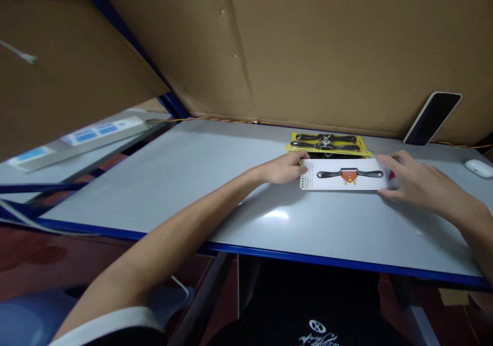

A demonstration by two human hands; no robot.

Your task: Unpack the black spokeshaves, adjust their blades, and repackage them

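A long white box [346, 183] printed with a black-handled, orange-centred tool lies between my hands, over the right half of the grey table. My left hand [284, 168] grips its left end, thumb against the edge. At the other end, my right hand [416, 179] holds the box with thumb below and fingers above, partly covering a red and blue mark. Just behind the box are yellow-backed packs [360, 141] with black-handled metal tools on them. The lower part of these packs is hidden by the box.
A phone [433, 119] leans against the cardboard wall [327, 53] at the back right. A white rounded case [478, 168] sits at the right edge. Thin wires run along the table's [154, 181] back edge. At the left, a power strip [80, 140] lies on another surface.
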